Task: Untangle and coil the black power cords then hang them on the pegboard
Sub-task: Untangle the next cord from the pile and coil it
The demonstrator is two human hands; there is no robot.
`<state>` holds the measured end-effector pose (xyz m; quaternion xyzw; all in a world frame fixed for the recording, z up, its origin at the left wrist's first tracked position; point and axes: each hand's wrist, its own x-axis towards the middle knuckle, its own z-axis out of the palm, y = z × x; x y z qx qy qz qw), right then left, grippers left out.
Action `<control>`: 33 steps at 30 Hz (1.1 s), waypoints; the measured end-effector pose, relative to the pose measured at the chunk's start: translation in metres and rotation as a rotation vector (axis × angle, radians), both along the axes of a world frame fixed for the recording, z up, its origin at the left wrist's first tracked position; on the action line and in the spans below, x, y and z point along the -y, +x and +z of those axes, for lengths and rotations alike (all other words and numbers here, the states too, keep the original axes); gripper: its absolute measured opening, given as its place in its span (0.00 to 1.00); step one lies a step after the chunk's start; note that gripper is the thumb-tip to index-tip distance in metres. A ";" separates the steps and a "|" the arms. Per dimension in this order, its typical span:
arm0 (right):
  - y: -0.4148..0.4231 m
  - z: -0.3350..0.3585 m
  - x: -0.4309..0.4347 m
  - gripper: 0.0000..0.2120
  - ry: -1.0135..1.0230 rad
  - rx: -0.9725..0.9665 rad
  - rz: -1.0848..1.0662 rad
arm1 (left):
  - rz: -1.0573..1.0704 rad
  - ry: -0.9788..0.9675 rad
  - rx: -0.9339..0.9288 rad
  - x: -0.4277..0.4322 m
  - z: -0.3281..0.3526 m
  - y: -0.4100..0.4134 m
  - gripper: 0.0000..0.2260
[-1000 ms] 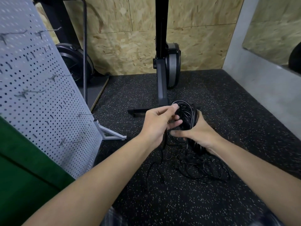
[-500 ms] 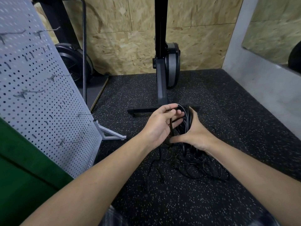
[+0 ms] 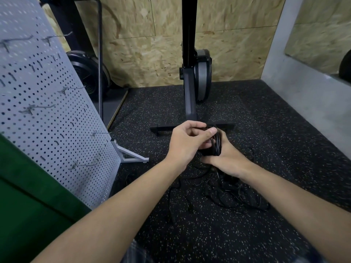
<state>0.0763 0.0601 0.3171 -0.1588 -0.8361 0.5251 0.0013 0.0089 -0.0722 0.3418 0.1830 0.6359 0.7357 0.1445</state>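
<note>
A coil of black power cord (image 3: 216, 145) stands on edge between my two hands above the floor. My right hand (image 3: 227, 158) grips the coil from the right and below. My left hand (image 3: 187, 142) has its fingers curled over the coil's top left side, thumb pressed on the strands. Below the hands a tangle of loose black cords (image 3: 228, 194) lies on the speckled floor, one end trailing left to a plug (image 3: 190, 207). The grey pegboard (image 3: 49, 114) stands tilted at the left, with several bare metal hooks (image 3: 38, 108).
An upright black machine with a T-shaped foot (image 3: 190, 103) stands just behind my hands. A fan-wheel machine (image 3: 87, 73) sits behind the pegboard. The pegboard's metal foot (image 3: 131, 156) juts onto the floor. Green fabric (image 3: 28, 205) fills the lower left; a grey wall (image 3: 303, 95) is at right.
The coil has been squeezed flatter and turned edge-on between my hands. My left hand has closed further over its top, and both hands have drifted slightly up and left.
</note>
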 end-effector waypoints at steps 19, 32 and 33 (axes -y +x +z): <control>0.004 0.010 -0.042 0.35 -0.453 -0.166 -0.275 | -0.494 -0.932 -0.460 0.026 -0.070 -0.026 0.08; 0.005 -0.002 -0.053 0.55 0.015 -0.031 -0.237 | -0.428 -0.908 -0.973 0.022 -0.038 -0.029 0.11; 0.005 -0.003 -0.052 0.55 0.026 -0.028 -0.228 | -0.430 -0.879 -1.015 0.020 -0.034 -0.025 0.10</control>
